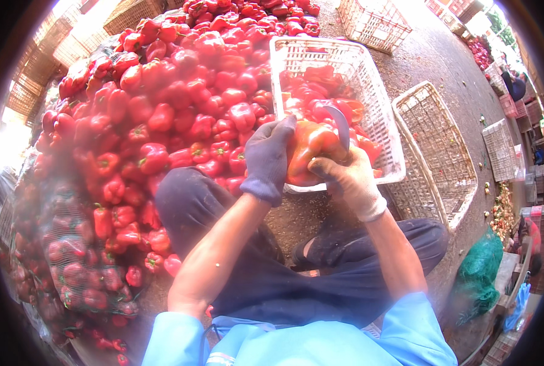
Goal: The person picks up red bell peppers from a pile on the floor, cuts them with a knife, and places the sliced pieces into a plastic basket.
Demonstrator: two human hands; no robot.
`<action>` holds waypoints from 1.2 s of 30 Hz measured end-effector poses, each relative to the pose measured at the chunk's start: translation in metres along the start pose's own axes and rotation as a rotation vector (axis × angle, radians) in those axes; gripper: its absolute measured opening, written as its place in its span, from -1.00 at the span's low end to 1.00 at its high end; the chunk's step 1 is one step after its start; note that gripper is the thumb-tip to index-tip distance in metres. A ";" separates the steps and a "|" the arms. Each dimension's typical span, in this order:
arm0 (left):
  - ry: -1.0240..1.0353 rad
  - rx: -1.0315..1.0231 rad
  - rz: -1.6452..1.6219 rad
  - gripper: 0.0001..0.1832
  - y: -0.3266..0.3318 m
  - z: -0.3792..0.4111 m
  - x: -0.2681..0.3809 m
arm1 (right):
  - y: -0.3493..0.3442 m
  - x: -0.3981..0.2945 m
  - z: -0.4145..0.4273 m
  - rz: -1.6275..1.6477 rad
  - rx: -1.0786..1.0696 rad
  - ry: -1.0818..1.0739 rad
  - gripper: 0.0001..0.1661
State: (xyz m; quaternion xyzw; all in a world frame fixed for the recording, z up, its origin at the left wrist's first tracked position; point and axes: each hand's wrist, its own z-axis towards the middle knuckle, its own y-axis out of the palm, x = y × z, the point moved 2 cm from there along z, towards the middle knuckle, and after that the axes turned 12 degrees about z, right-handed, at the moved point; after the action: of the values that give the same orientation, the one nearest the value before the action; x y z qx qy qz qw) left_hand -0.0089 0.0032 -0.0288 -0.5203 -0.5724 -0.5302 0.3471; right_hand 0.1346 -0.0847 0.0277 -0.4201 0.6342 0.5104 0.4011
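An orange-red bell pepper (309,148) is held between my two gloved hands, above the near rim of a white plastic crate (384,121). My left hand (272,148), in a dark purple-grey glove, grips the pepper's left side. In a whitish glove with stained fingers, my right hand (352,178) holds a knife with a curved blade (340,122) and has its thumb against the pepper. The blade rises along the pepper's right side; its handle is hidden in the fist. Cut red pepper pieces (320,87) lie in the crate.
A large heap of red bell peppers (198,96) spreads on the left, with a filled net sack (77,261) beside it. At right an openwork crate (441,151) lies tilted. Another crate (375,27) stands farther off. A green net bundle (480,270) sits at lower right.
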 end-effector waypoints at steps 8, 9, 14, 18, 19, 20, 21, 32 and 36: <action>-0.024 -0.007 0.035 -0.70 -0.003 0.001 0.009 | 0.012 -0.018 -0.007 -0.162 -0.127 -0.227 -0.85; -0.026 -0.002 0.049 -0.70 -0.003 0.002 0.010 | 0.013 -0.019 -0.007 -0.182 -0.124 -0.242 -0.85; 0.001 0.014 0.089 -0.69 -0.004 0.005 0.009 | 0.016 -0.031 -0.010 -0.252 -0.206 -0.296 -0.68; -0.052 -0.004 0.061 -0.69 -0.005 -0.002 0.020 | 0.004 -0.037 -0.009 -0.562 -0.237 -0.469 -0.60; -0.066 -0.005 0.040 -0.69 -0.004 -0.001 0.019 | -0.001 -0.034 -0.008 -0.560 -0.218 -0.437 -0.60; -0.081 -0.007 0.018 -0.70 -0.003 0.000 0.017 | -0.009 -0.027 -0.007 -0.558 -0.199 -0.405 -0.60; -0.096 -0.008 -0.002 -0.70 -0.003 0.001 0.015 | -0.009 -0.025 -0.007 -0.554 -0.180 -0.374 -0.60; 0.143 -0.085 0.387 -0.63 -0.015 0.009 0.013 | -0.029 -0.023 -0.024 -0.056 0.209 0.167 -0.61; 0.002 -0.117 0.149 -0.61 -0.012 -0.002 0.025 | -0.018 -0.042 -0.034 -0.114 0.226 0.187 -0.58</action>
State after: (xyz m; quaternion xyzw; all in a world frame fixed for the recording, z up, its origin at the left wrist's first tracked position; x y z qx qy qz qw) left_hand -0.0262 0.0081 -0.0073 -0.5803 -0.4998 -0.5361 0.3550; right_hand 0.1621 -0.1148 0.0668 -0.4536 0.6971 0.3708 0.4132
